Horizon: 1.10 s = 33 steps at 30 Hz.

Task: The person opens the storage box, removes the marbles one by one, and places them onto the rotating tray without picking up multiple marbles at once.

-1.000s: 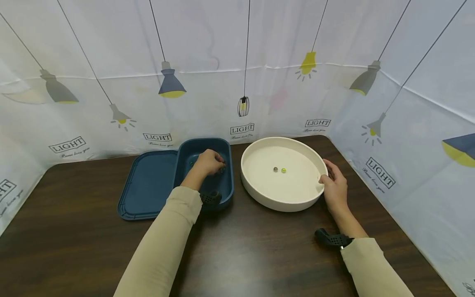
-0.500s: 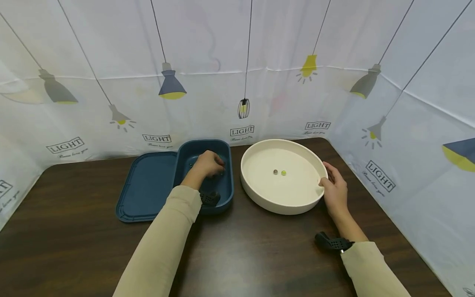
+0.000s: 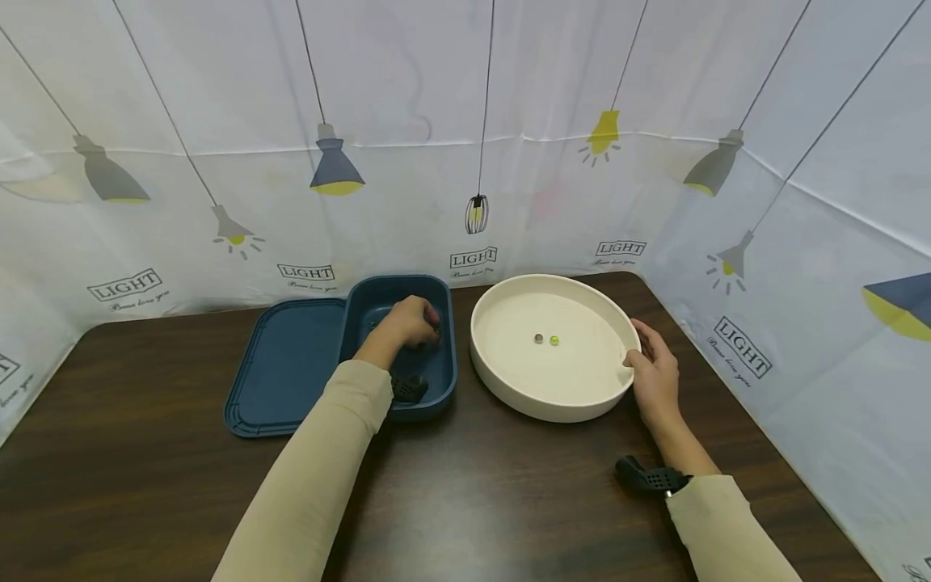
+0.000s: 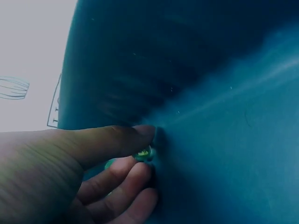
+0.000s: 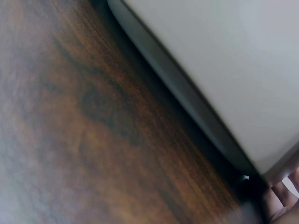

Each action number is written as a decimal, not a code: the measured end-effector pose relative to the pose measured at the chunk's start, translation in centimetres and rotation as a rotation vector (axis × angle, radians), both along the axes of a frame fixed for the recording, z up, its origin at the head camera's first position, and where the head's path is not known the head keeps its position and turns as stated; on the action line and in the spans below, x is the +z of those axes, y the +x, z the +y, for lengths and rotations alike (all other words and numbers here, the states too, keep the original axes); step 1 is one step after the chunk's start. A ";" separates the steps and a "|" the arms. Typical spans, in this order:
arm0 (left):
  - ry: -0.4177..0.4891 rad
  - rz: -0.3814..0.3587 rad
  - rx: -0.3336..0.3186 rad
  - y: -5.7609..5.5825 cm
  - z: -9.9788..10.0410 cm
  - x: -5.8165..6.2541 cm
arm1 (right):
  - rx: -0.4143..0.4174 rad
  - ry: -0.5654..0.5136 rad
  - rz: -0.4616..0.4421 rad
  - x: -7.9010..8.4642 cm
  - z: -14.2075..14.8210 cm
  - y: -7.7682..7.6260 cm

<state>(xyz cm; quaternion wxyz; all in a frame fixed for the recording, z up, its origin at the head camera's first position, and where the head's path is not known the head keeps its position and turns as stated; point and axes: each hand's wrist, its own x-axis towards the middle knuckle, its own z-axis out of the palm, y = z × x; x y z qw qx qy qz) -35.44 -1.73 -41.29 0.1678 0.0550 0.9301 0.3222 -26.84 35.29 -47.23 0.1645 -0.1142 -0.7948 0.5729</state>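
Note:
Inside the deep blue box [image 3: 435,390], my left hand [image 3: 410,325] reaches down near the right wall. In the left wrist view its thumb and index finger pinch a small yellow-green glass marble [image 4: 143,153], with the other fingers curled below. A greenish marble [image 4: 110,164] shows partly behind those fingers. My right hand [image 3: 656,378] grips the right rim of a round cream tray [image 3: 556,384], thumb inside and fingers outside. On the tray's floor lie a brownish marble [image 3: 538,339] and a yellow-green marble [image 3: 554,340], close together. Only some right-hand fingers [image 5: 280,196] show in the right wrist view.
A flat blue lid [image 3: 287,368] lies against the box's left side, its right edge hidden by the box. Both containers stand on a dark wooden table [image 3: 465,501]. Behind and to the right hangs a white sheet [image 3: 407,210] printed with lamps.
The head view has tipped slightly, so the scene sits a little lower. My left fingers shift very little inside the box; my right hand keeps its hold on the tray's rim.

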 end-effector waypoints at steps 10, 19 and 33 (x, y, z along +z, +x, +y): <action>0.004 0.009 -0.021 -0.3 -0.2 -0.4 | 0.000 -0.008 0.009 -0.1 -0.1 -0.3; 0.034 0.035 0.010 -0.4 -0.6 0.1 | 0.001 -0.010 0.010 -0.2 -0.2 -0.4; 0.092 0.121 0.008 0.4 -0.2 3.3 | -0.003 -0.013 0.005 -0.1 -0.1 -0.1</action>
